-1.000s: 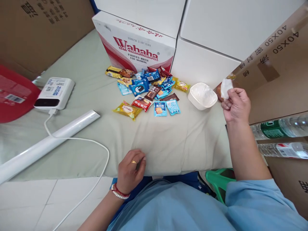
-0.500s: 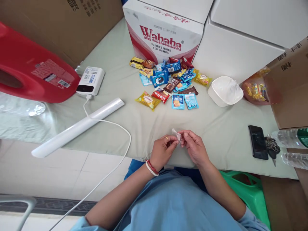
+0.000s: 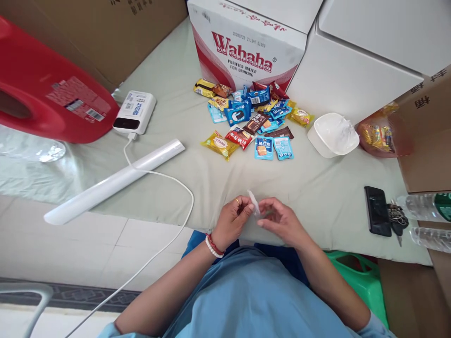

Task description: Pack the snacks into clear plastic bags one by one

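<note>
My left hand (image 3: 232, 218) pinches a small, thin piece of clear plastic film (image 3: 254, 202) between thumb and fingers, at the front of the cloth-covered table. The film stands up above the fingertips. Close by on its right is my right hand (image 3: 282, 220), thumb and fingers apart; whether its fingertips touch the film I cannot tell. Ahead of both hands lies a pile of wrapped snacks, with a yellow packet (image 3: 220, 144), a red packet (image 3: 240, 136), a brown cocoa packet (image 3: 257, 123) and light blue packets (image 3: 264, 148) among them.
A white bowl (image 3: 326, 143) with crumpled plastic stands right of the snacks, before a white box. Behind them is a Wahaha carton (image 3: 246, 51). At left are a red jug (image 3: 52, 89), a power bank (image 3: 136, 111), its cable and a white tube (image 3: 116, 180). A phone (image 3: 377, 211) and keys lie right.
My right hand's fingers have parted and drawn slightly away from the plastic film. My left hand still holds it, a little further left. The view has shifted slightly.
</note>
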Tool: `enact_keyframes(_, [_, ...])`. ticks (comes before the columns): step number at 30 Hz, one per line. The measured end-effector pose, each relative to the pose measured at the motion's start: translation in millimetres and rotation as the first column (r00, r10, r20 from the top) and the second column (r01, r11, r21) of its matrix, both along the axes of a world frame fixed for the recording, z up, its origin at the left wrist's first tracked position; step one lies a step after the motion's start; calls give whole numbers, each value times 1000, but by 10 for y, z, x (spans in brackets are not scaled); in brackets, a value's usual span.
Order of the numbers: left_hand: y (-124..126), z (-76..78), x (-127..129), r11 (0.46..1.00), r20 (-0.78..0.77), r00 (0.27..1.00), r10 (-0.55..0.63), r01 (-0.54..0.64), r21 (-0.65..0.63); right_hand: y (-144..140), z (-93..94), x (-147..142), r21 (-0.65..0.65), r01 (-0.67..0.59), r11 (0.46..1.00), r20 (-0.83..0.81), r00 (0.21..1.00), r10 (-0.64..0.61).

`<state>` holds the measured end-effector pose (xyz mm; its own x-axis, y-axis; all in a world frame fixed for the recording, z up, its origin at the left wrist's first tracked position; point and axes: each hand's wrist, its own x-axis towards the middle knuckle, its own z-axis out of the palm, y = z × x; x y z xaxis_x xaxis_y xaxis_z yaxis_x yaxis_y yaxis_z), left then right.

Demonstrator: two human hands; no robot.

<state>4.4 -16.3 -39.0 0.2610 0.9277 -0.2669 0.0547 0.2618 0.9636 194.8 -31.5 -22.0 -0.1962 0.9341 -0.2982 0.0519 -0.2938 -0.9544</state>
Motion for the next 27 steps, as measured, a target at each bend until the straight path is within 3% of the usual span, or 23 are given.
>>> enact_keyframes(3, [9,7,8,999,62,998,1,1,-34,-1,15,-78,-3,1,1000,18,1000,-1])
enact_keyframes(7, [56,19,-86,987,232,970,70,-33,-160,76,88,87,-63,94,994,20,995,-93])
enact_keyframes(13, [113,88,-284,944,472,880,55,108,-311,104,194,323,-156,144,977,-130,978,-165])
enact_keyframes(20, [106,22,-266,930,539,836,98,116,-350,136,167,237,-185,334,924,-128,924,-360])
enact_keyframes(23, [63,11,-273,968,410,898,158,-59,-244,171,199,241,-201,352,914,-131,915,-382])
enact_keyframes(25, [2,41,-278,969,241,940,243,-249,-7,173,230,229,-163,366,916,-98,918,-384])
enact_keyframes(27, [-71,95,-260,919,52,965,256,-259,298,160,260,195,-129,362,923,-72,925,-373])
